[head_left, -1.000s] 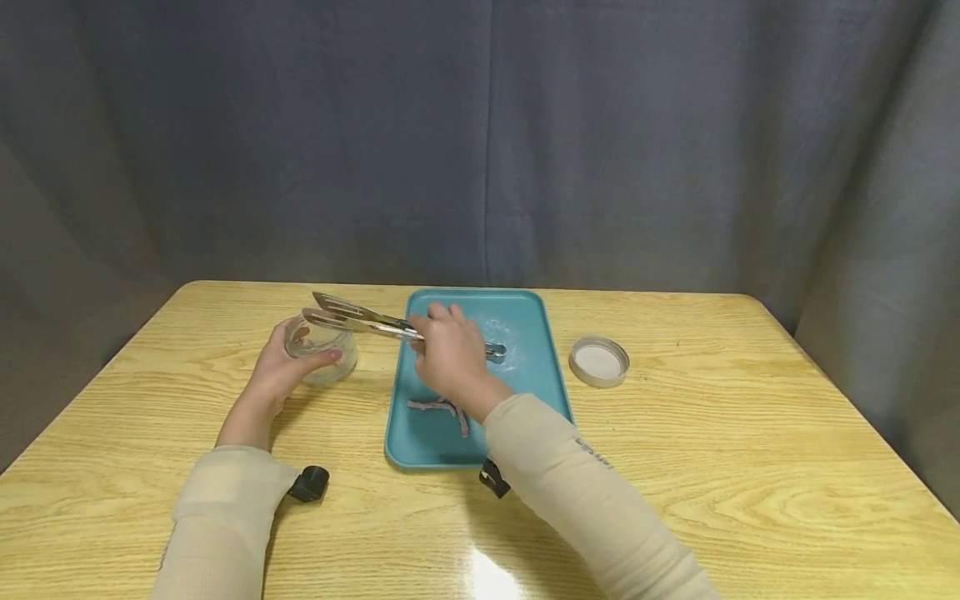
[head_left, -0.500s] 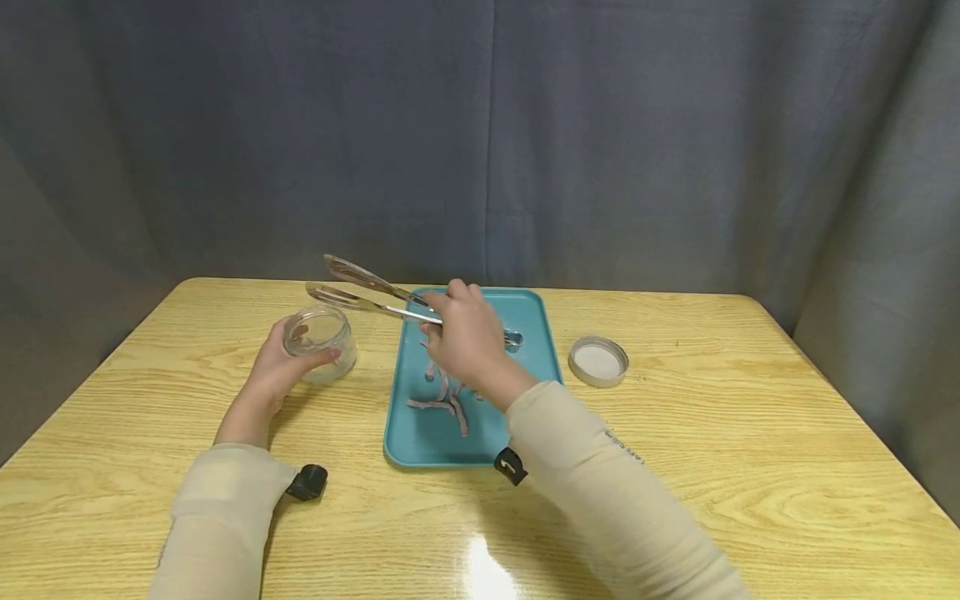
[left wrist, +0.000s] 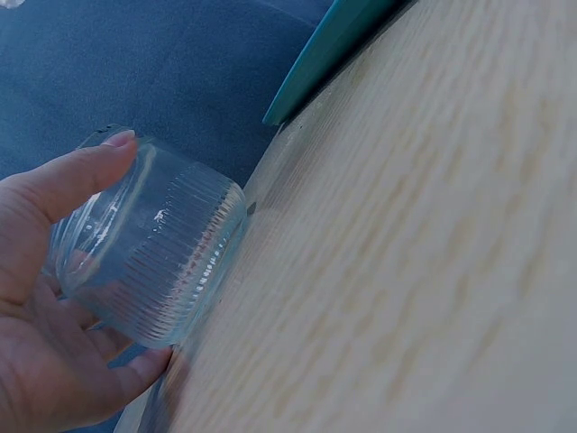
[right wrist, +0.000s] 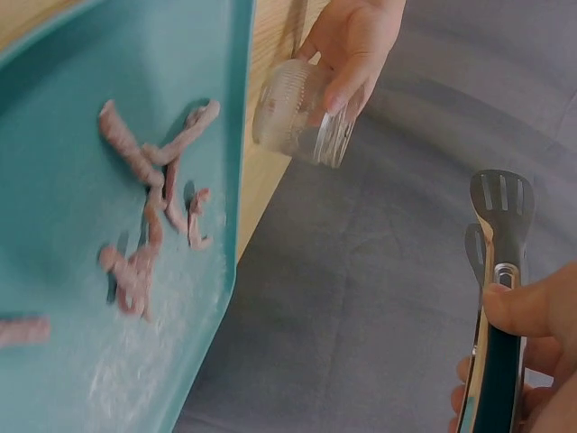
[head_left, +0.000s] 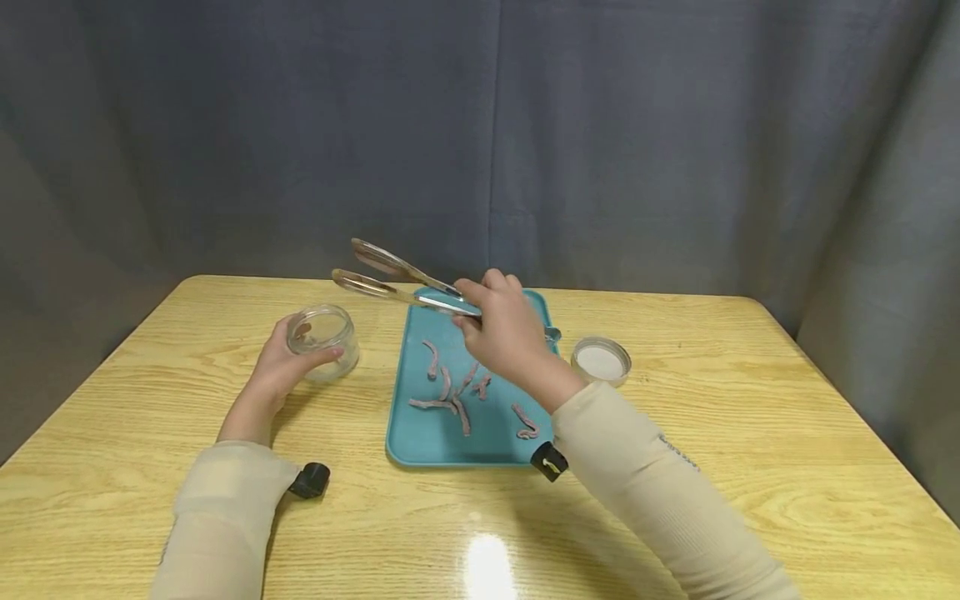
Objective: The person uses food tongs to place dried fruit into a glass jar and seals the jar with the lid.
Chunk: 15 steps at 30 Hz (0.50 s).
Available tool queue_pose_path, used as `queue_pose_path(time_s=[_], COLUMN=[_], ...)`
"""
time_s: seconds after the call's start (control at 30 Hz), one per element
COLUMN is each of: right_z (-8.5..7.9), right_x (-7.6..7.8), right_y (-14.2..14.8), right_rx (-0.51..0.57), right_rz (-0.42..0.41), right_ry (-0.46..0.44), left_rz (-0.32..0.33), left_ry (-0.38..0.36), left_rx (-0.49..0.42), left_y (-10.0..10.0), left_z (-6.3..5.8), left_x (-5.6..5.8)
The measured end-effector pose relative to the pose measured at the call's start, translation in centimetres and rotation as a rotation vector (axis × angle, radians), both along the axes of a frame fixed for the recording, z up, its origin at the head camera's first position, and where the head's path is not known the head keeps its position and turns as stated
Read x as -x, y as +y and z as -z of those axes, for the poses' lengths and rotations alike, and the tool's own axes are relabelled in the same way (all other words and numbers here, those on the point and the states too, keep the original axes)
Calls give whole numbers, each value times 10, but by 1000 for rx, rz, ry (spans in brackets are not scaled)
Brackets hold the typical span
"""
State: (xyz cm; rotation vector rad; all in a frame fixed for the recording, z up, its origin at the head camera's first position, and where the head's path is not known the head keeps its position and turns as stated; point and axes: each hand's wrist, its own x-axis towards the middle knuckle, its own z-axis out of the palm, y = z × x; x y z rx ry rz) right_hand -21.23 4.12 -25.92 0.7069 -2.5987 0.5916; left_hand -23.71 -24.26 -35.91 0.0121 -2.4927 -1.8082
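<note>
Several pinkish strips (right wrist: 133, 152) in tray (head_left: 495, 442), left hand (head_left: 281, 365) round jar (left wrist: 158, 239), right hand (head_left: 510, 329) round tongs (right wrist: 511, 230)

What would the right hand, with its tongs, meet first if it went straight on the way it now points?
Probably the dark curtain: the tongs in the right hand seem to point past the glass jar, though depth is unclear.

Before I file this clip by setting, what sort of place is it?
Probably a staged filming setup, not a kitchen: a grey curtain hangs behind a wood-grain table bearing a teal tray of pinkish strips.
</note>
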Motion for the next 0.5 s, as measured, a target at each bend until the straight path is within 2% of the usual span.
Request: queue_pose_path(time_s=[0.3,0.5], right_z=[-4,-5], right_x=[-9,-18], right_y=[28,41], right_rx=[-22,-54], right_rz=[-28,-28], right_ry=[79,81], left_rz=[10,1], left_ry=[3,8], left_rx=[-9,2], left_y=[3,4], left_z=[-1,0], left_x=[1,3])
